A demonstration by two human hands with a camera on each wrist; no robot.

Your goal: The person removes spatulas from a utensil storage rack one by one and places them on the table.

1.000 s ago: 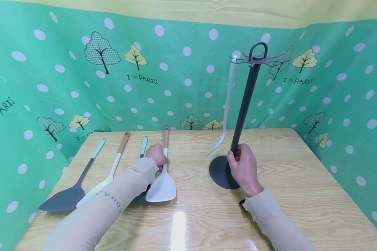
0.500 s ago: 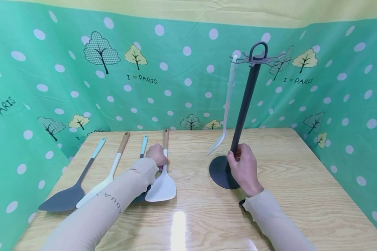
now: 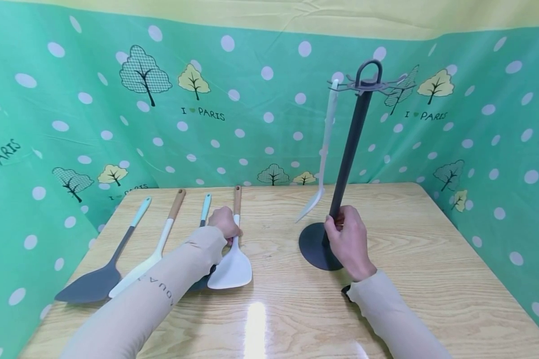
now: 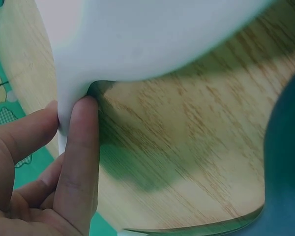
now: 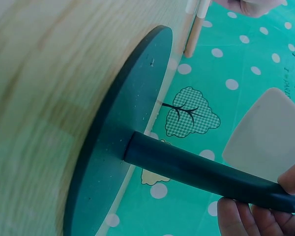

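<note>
My left hand (image 3: 224,222) pinches the white neck of a wooden-handled spatula (image 3: 231,269), just above its broad blade. In the left wrist view, the thumb and fingers of that left hand (image 4: 64,162) lie on either side of the neck. With my right hand (image 3: 349,244) I grip the dark pole of a utensil stand (image 3: 354,134), low down near its round base (image 5: 123,128). From a hook on the stand's left side hangs a white spatula (image 3: 327,139) with a pale handle. Its blade (image 5: 265,132) shows behind the pole in the right wrist view.
To the left lie a grey turner (image 3: 96,284) with a mint handle and a white utensil (image 3: 163,234) with a wooden handle. Another mint-handled dark utensil (image 3: 206,207) is partly hidden beneath my left arm. A patterned green cloth (image 3: 269,124) surrounds the wooden table (image 3: 283,319).
The handle end of the wooden-handled spatula has dipped slightly in the head view. Both hands stay almost where they were, and the stand has not moved.
</note>
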